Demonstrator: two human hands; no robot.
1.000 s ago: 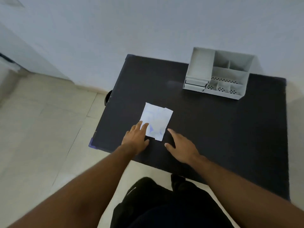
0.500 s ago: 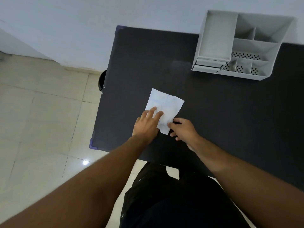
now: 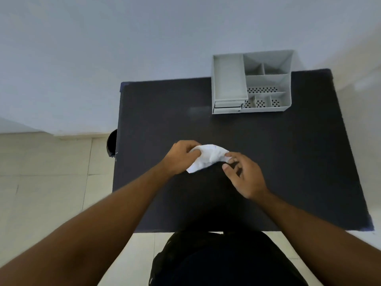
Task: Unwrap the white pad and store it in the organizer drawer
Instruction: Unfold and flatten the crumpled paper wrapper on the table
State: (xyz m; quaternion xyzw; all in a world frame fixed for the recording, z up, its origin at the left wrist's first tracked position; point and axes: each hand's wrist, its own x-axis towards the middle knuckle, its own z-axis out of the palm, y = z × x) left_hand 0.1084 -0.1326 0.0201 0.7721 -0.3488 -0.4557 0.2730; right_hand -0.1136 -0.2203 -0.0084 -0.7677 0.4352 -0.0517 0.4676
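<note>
The white wrapped pad (image 3: 208, 157) is lifted off the black table (image 3: 268, 162), bowed between both hands. My left hand (image 3: 181, 158) grips its left end with thumb and fingers closed over it. My right hand (image 3: 245, 176) pinches its right end between thumb and forefinger. The grey organizer (image 3: 251, 83) stands at the table's far edge, against the wall. Its two small drawers (image 3: 227, 106) sit shut at the front left corner, under a long open tray.
The organizer has several open compartments, some with perforated floors. A pale wall runs behind the table. Tiled floor lies to the left, with a dark round object (image 3: 112, 142) beside the table's left edge. My dark-clothed lap (image 3: 216, 261) is below the near edge.
The pad lay flat on the table with my hands at its near edge. Both hands have now closed on it and raised it, bending it. The camera view has shifted.
</note>
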